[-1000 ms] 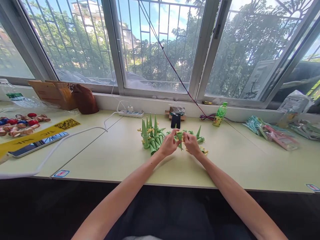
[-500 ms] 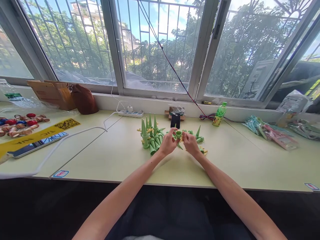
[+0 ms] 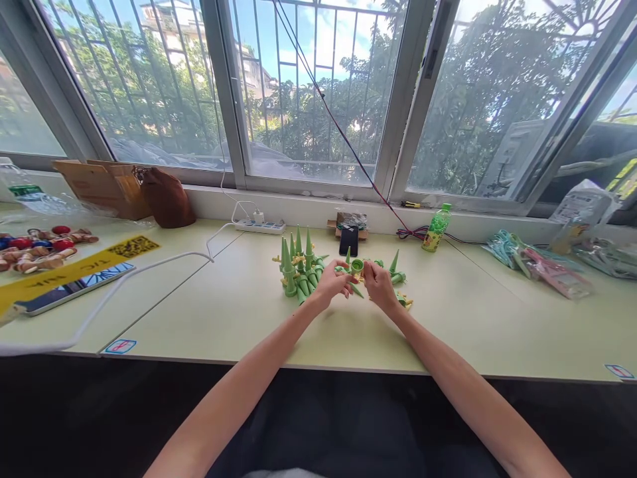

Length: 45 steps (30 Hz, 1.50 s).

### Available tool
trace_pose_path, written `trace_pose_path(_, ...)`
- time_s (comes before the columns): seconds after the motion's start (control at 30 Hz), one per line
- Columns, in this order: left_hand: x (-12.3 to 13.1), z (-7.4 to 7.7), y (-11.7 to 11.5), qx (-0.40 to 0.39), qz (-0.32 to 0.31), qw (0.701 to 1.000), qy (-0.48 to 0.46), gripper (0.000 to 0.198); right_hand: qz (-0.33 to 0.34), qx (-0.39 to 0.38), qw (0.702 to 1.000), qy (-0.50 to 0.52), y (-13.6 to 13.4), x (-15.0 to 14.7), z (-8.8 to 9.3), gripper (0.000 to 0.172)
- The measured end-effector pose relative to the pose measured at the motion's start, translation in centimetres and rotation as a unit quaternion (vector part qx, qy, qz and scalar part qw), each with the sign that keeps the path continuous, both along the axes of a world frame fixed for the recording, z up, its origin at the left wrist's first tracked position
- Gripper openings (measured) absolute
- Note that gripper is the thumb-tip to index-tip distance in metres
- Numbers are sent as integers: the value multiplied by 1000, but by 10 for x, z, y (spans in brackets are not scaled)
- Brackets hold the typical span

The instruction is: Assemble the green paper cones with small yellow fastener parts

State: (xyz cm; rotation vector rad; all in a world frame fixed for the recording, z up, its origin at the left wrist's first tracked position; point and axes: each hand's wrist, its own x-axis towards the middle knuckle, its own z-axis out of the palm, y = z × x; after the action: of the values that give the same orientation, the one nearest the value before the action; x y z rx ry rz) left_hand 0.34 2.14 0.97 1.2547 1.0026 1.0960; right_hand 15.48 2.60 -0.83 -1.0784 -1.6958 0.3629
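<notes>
My right hand [image 3: 379, 284] is closed, with thumb and finger pinching a hollow green cup-shaped plastic piece [image 3: 357, 265] whose round opening faces me. Just left of it, my left hand [image 3: 334, 280] has its fingers apart, close to a green pointed cone [image 3: 356, 290]; whether they touch is unclear. To the left stands a cluster of green cone-topped pieces [image 3: 288, 273] with small yellow pegs, some upright and some lying down. More green pieces lie beyond and right of my hands, including an upright cone [image 3: 395, 261] and a green piece with yellow pegs [image 3: 404, 301].
A black phone [image 3: 349, 241] leans by a small open carton. Along the back are a power strip [image 3: 261, 228], a green drink bottle [image 3: 437, 228] and a brown pouch [image 3: 167, 198]. Bagged items [image 3: 552, 269] lie right; wooden toys [image 3: 50, 247] and a white cable [image 3: 149, 262] lie left.
My left hand has come off the green cup-shaped piece and moved slightly left and down, its fingers opening. My right hand still holds the piece, its opening now tilted more toward me.
</notes>
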Motion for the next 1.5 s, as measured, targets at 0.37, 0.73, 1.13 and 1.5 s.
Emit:
trace_pose_path(0.37,1,3,2,-36,-17,997,-59,38,32,-15,999,-2,0,0,0,44)
trace_pose_path(0.73,-5,6,-3,-17,-42,998,-44,42,41,-9,999,-7,4,3,-5,43)
trace_pose_path(1.13,-8,4,-6,69,-46,996,-14,55,33,-32,999,-19,4,4,-4,45)
trace_pose_path(1.5,-8,0,-1,102,-47,994,4,52,23,-22,999,-29,5,4,-3,44)
